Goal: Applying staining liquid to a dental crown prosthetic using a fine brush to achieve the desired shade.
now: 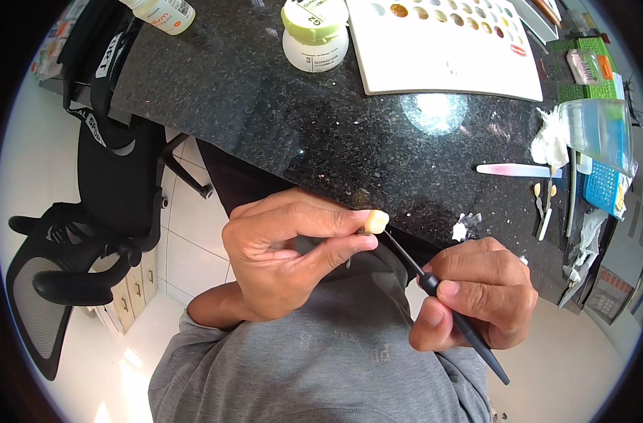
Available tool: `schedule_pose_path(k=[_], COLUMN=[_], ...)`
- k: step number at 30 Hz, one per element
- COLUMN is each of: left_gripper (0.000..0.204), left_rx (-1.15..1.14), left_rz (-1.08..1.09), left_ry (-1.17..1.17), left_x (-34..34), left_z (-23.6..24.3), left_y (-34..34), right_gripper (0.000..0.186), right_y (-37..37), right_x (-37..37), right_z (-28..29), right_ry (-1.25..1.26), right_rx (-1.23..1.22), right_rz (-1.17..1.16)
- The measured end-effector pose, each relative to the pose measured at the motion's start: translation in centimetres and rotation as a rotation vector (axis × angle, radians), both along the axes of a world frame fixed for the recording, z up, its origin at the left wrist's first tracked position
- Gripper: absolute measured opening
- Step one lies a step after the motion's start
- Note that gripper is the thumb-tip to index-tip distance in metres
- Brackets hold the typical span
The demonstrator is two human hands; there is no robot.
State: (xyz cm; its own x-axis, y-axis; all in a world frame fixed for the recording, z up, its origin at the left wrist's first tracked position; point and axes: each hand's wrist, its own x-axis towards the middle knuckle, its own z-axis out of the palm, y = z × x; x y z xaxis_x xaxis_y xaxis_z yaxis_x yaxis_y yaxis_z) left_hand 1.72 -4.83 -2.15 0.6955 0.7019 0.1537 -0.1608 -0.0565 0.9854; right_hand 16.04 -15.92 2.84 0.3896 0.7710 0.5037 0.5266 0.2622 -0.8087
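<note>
Between thumb and forefinger, my left hand pinches a small cream-coloured dental crown, shaped like a molar, just off the near edge of the dark countertop. My right hand grips a thin-tipped dental instrument with a black tapered handle, held like a pen. Its fine metal tip points up and left, close beside the crown; whether it touches cannot be made out. Part of the crown's underside is hidden by my left fingertips.
A speckled black countertop carries a white palette with colour wells, a green-lidded jar and a white bottle. To the right are a pinkish-white stick, a clear container and a blue basket. A black office chair stands left.
</note>
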Motion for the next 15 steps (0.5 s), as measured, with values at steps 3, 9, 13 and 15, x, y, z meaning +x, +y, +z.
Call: schedule_pose_path(k=[3, 9, 13, 15], left_gripper=[0.015, 0.015, 0.015, 0.015], left_rx=[0.0, 0.007, 0.0, -0.004], left_rz=[0.001, 0.003, -0.004, -0.003], left_ry=[0.0, -0.014, -0.017, -0.013], left_x=[0.01, 0.09, 0.1, 0.07], left_z=[0.14, 0.06, 0.05, 0.08], left_y=[0.02, 0.06, 0.07, 0.07], right_gripper=[0.025, 0.024, 0.027, 0.027], right_y=[-0.52, -0.45, -0.08, -0.07], right_x=[0.78, 0.85, 0.05, 0.05], right_z=[0.08, 0.16, 0.22, 0.19], right_ry=[-0.116, -0.123, -0.001, 0.004], right_rx=[-0.067, -0.07, -0.022, -0.024], right_rz=[0.141, 0.143, 0.008, 0.011])
